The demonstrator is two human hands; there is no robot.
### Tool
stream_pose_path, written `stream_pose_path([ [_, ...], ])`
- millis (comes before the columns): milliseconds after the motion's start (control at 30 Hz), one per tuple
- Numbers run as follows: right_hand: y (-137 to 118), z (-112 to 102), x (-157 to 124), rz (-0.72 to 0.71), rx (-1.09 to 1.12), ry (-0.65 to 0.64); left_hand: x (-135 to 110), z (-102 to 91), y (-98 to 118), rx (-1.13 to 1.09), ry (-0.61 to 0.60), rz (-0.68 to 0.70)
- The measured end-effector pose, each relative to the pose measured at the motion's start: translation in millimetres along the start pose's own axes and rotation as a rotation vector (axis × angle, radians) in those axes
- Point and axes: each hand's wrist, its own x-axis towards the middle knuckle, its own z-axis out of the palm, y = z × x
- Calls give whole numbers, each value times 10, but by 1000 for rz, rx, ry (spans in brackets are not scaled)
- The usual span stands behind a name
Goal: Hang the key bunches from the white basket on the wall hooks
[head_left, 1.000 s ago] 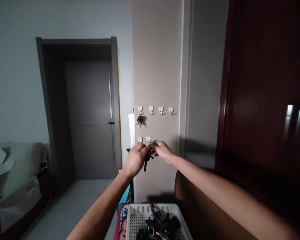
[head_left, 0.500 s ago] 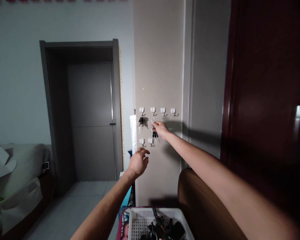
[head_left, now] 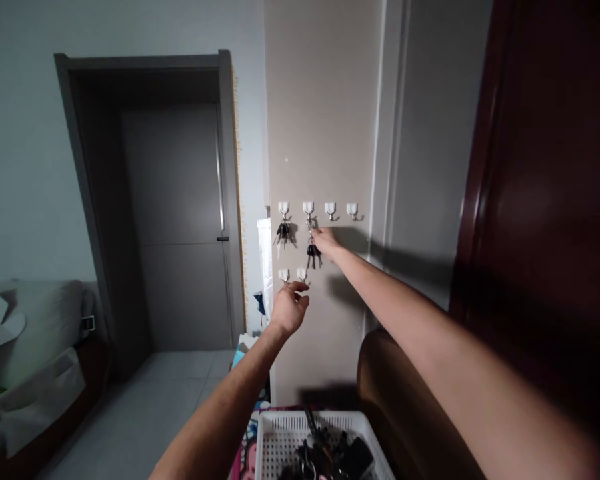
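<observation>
My right hand [head_left: 327, 241] pinches the metal clasp of a bunch of keys [head_left: 313, 253] right under the second white hook [head_left: 309, 209] of the upper row. The top of the clasp meets that hook; whether it hangs on it I cannot tell. Black-headed keys dangle below my fingers. Another bunch of keys [head_left: 283, 231] hangs from the leftmost hook [head_left: 284, 208]. My left hand [head_left: 288, 311] is empty, its fingers loosely bent and apart, just below the two lower hooks [head_left: 302, 274].
Below my arms stands a white plastic basket [head_left: 275, 421] holding several dark key bunches. A brown rounded chair back [head_left: 380, 373] is at its right. Two bare hooks [head_left: 331, 209] sit farther right in the upper row. A grey door [head_left: 180, 233] and a sofa [head_left: 55, 313] are at left.
My right hand has raised the keys so that the clasp reaches the second upper hook. My left hand has moved slightly right and up. The view has shifted a little closer.
</observation>
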Motion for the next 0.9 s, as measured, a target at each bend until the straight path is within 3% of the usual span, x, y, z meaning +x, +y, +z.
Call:
stream_pose_path([
  [100,57,-125,-278,-134,-264,122,-264,36,-183,-22,-54,-86],
  [167,168,-169,-573,-234,-351,54,-507,71,-346,-32,-102,-160],
  [233,354,-180,-963,-296,-403,-130,-790,121,-523,-32,-151,-240],
  [400,944,-198,-2028,-312,-530,-823,-1457,256,-869,70,-303,-342],
  [467,1129,-213,-2299,-298,-576,-984,-1616,294,-937,136,-357,-337],
  [567,1283,-208,-2474,-273,-662,-1073,-1726,332,-986,232,-398,-297],
  [900,1402,-81,-2653,-258,-747,-1127,-1795,385,-1047,246,-497,-175],
])
